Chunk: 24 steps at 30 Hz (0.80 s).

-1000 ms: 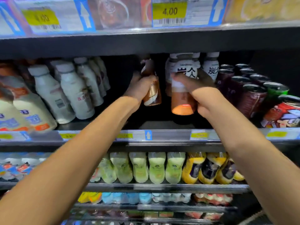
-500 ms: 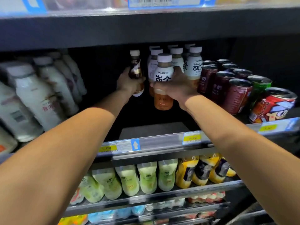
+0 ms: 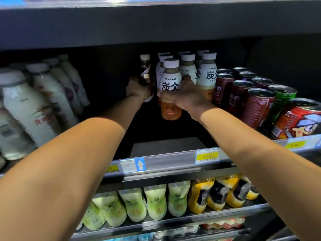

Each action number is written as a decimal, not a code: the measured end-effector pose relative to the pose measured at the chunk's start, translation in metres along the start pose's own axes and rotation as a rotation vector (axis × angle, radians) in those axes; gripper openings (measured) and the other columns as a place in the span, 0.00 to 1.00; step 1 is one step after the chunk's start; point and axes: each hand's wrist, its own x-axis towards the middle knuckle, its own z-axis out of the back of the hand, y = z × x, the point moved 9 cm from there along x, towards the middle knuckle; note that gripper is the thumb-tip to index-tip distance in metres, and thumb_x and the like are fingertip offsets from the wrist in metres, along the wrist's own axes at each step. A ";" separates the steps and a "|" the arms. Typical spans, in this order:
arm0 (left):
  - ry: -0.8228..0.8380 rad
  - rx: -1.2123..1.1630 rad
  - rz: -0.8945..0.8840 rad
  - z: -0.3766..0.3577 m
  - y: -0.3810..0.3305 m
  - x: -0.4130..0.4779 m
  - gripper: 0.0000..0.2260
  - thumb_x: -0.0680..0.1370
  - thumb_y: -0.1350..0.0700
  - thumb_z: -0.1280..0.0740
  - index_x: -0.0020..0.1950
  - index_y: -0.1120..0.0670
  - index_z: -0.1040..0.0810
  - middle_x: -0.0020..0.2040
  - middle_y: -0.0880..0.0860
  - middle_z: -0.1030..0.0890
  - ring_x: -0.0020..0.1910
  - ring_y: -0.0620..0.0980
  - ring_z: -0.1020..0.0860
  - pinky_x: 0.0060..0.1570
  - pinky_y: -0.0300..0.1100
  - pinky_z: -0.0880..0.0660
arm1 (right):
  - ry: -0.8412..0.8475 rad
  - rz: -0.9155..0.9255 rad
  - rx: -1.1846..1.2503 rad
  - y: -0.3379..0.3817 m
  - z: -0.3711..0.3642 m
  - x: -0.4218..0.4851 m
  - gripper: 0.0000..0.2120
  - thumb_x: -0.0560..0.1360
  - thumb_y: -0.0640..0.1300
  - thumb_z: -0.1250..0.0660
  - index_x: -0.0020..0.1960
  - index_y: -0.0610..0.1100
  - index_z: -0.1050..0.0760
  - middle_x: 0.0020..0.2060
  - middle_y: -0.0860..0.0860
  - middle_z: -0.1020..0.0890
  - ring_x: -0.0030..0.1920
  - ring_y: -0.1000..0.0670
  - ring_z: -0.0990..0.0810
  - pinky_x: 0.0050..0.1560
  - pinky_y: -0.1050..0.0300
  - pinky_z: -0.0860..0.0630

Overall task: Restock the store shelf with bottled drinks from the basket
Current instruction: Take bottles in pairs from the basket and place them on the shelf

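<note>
Both my arms reach deep into a dark store shelf [image 3: 166, 164]. My left hand [image 3: 137, 89] grips a slim brown bottle [image 3: 145, 72] with a white cap, held upright at the back. My right hand [image 3: 182, 98] is wrapped around a white-labelled Tanbing tea bottle [image 3: 171, 87] with amber liquid below the label. That bottle stands in front of a cluster of several matching Tanbing bottles [image 3: 206, 73]. The basket is not in view.
Dark red and green cans [image 3: 257, 101] fill the shelf's right side. White milk bottles [image 3: 34, 108] lean at the left. Bare dark shelf floor [image 3: 165, 145] lies in front of my hands. Green and yellow bottles [image 3: 156, 204] line the shelf below.
Both hands have pushed their bottles a little further back into the shelf, and my view has tilted downward and moved closer.
</note>
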 end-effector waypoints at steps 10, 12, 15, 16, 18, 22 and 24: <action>-0.032 0.060 0.014 0.000 -0.006 0.000 0.22 0.72 0.45 0.28 0.62 0.54 0.21 0.58 0.57 0.18 0.57 0.56 0.19 0.57 0.48 0.22 | -0.012 0.020 0.024 -0.004 -0.007 0.008 0.29 0.65 0.54 0.20 0.57 0.49 0.32 0.50 0.52 0.20 0.50 0.51 0.20 0.45 0.60 0.26; -0.042 0.081 0.009 0.000 -0.007 -0.002 0.22 0.73 0.44 0.29 0.63 0.54 0.21 0.60 0.56 0.18 0.59 0.56 0.20 0.57 0.48 0.22 | -0.023 0.029 0.022 -0.002 -0.005 0.006 0.28 0.65 0.54 0.20 0.56 0.49 0.32 0.49 0.53 0.20 0.48 0.52 0.21 0.40 0.62 0.27; -0.028 0.101 0.019 -0.001 -0.005 -0.002 0.23 0.72 0.43 0.28 0.63 0.54 0.22 0.60 0.57 0.19 0.59 0.57 0.20 0.58 0.48 0.22 | -0.026 0.035 0.015 -0.002 -0.005 0.006 0.27 0.66 0.54 0.20 0.55 0.49 0.33 0.49 0.53 0.21 0.47 0.52 0.22 0.34 0.67 0.31; -0.025 0.115 0.016 0.000 -0.005 -0.003 0.24 0.72 0.43 0.29 0.63 0.54 0.23 0.60 0.57 0.19 0.59 0.57 0.20 0.58 0.48 0.23 | -0.024 0.034 0.008 -0.002 -0.005 0.005 0.27 0.66 0.54 0.21 0.55 0.49 0.33 0.49 0.53 0.21 0.48 0.52 0.22 0.34 0.67 0.31; -0.018 0.129 0.019 0.000 -0.006 -0.003 0.24 0.73 0.43 0.29 0.64 0.54 0.23 0.61 0.57 0.19 0.60 0.58 0.21 0.59 0.48 0.23 | -0.035 0.036 -0.001 -0.003 -0.005 0.005 0.27 0.66 0.54 0.21 0.56 0.48 0.32 0.50 0.52 0.20 0.49 0.52 0.21 0.36 0.65 0.29; 0.017 0.154 0.049 -0.002 -0.010 -0.010 0.26 0.75 0.42 0.31 0.68 0.56 0.26 0.63 0.59 0.21 0.62 0.59 0.22 0.60 0.48 0.24 | -0.061 0.024 -0.018 -0.004 -0.004 0.001 0.29 0.65 0.56 0.21 0.58 0.49 0.32 0.52 0.53 0.20 0.54 0.50 0.21 0.53 0.56 0.23; 0.052 0.181 0.079 -0.001 -0.014 -0.016 0.29 0.77 0.45 0.33 0.73 0.57 0.34 0.67 0.60 0.23 0.64 0.60 0.24 0.63 0.49 0.26 | -0.073 0.026 -0.054 -0.003 -0.003 -0.001 0.30 0.64 0.60 0.22 0.58 0.49 0.31 0.52 0.53 0.19 0.54 0.50 0.20 0.57 0.53 0.22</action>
